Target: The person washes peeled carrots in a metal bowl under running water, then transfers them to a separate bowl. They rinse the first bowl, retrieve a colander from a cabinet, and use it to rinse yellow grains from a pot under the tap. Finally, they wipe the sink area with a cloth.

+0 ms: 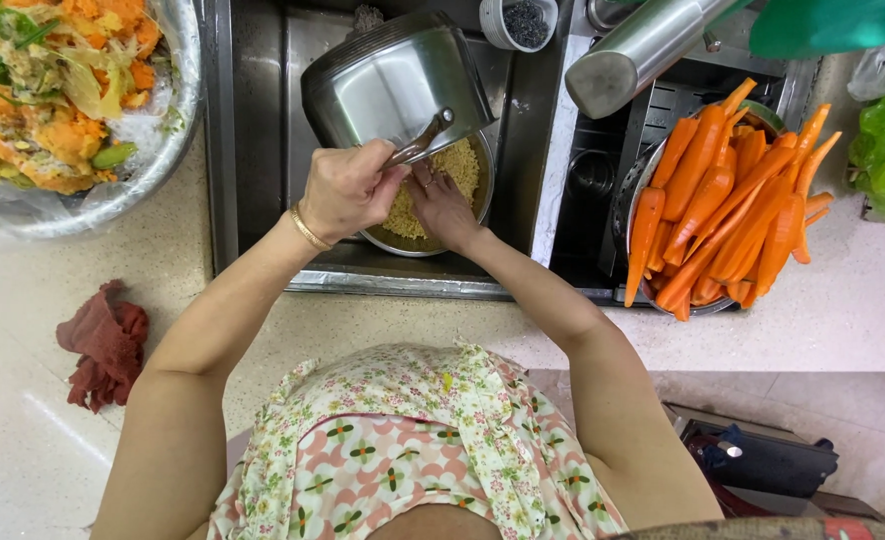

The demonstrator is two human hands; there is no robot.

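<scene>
In the sink (253,120), from the head view: a steel bowl (418,250) of fine yellow grain (458,165), and right above it a steel saucepan (398,85) tipped on its side, mouth toward the far wall, shiny base toward the camera. Left hand (348,190), gold bracelet (308,230) at the wrist, closed in a fist round the saucepan's handle (423,138), bearing the pan's weight over the bowl's far rim. Right hand (441,205) down in the bowl, palm turned to the grain, fingertips tucked under the handle and behind the left hand; cannot tell whether spread or curled. Judged from this: midway through working the grain between pan and bowl, the one hand tilting, the other steadying or stirring the heap. Calls next for a firm, level hold on the handle and a slow change of tilt, with the right fingers kept clear of the pan's rim, since the grain is loose and lies close to the bowl's edge. To the right, in the second basin, a colander (635,190) piled with peeled carrots (723,200), well apart from both hands. At far left on the counter (843,320), a large plastic-lined bowl (178,140) of orange and green vegetable scraps; below it a crumpled red cloth (103,345). At the top edge, a small white cup (493,25) of dark seeds.
</scene>
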